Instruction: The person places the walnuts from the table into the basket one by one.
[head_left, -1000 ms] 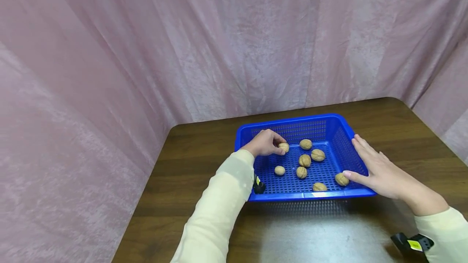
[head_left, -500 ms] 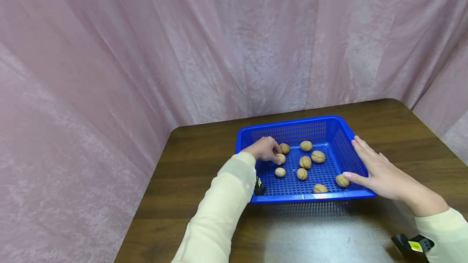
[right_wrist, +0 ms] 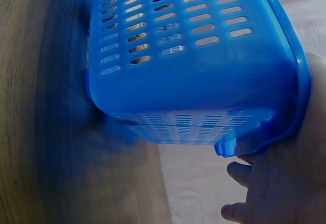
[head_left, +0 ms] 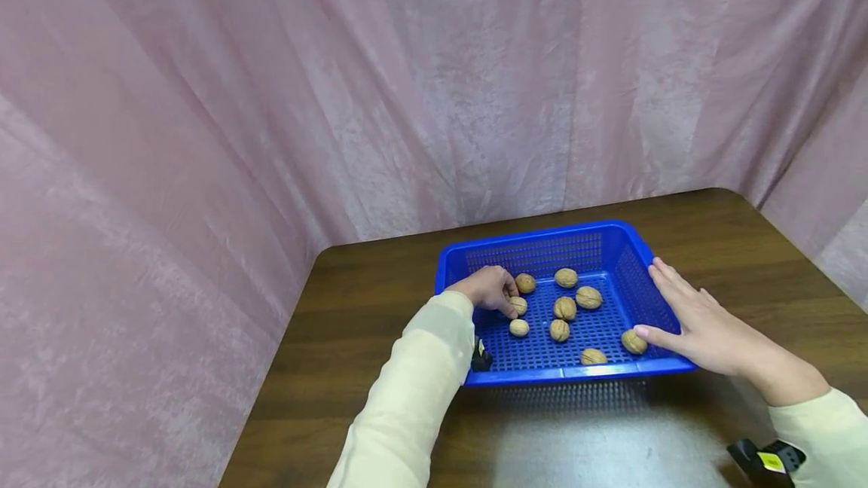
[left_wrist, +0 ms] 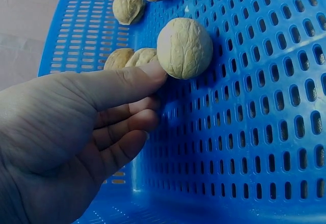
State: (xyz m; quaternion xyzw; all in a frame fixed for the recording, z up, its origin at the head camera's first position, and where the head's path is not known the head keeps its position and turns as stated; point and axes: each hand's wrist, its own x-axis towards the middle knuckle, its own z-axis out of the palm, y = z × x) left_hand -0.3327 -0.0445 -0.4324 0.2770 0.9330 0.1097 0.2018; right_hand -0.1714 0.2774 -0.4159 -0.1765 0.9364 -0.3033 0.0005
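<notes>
My left hand (head_left: 490, 288) reaches into a blue basket (head_left: 549, 378) over its left side. Between thumb and fingers it pinches a walnut (head_left: 518, 306); in the left wrist view the thumb covers much of that nut. A smaller, paler walnut (left_wrist: 184, 48) lies just past the thumb tip. Behind the fingers sits a browner walnut (head_left: 525, 283). My right hand (head_left: 708, 333) rests on the basket's right rim, fingers straight along the outside. Its thumb extends over the rim beside another walnut (head_left: 634, 341). The right wrist view shows fingertips beyond the rim (right_wrist: 304, 81).
Several more walnuts, including one at the middle (head_left: 565, 309) and one by the front wall (head_left: 593, 356), lie on the basket's slotted floor. The basket stands on a brown wooden table (head_left: 366, 300). Pink curtains (head_left: 434, 81) hang behind it.
My left hand has moved toward the near side with its walnut, close to the small pale one. The browner walnut behind it now shows. My right hand stays on the rim.
</notes>
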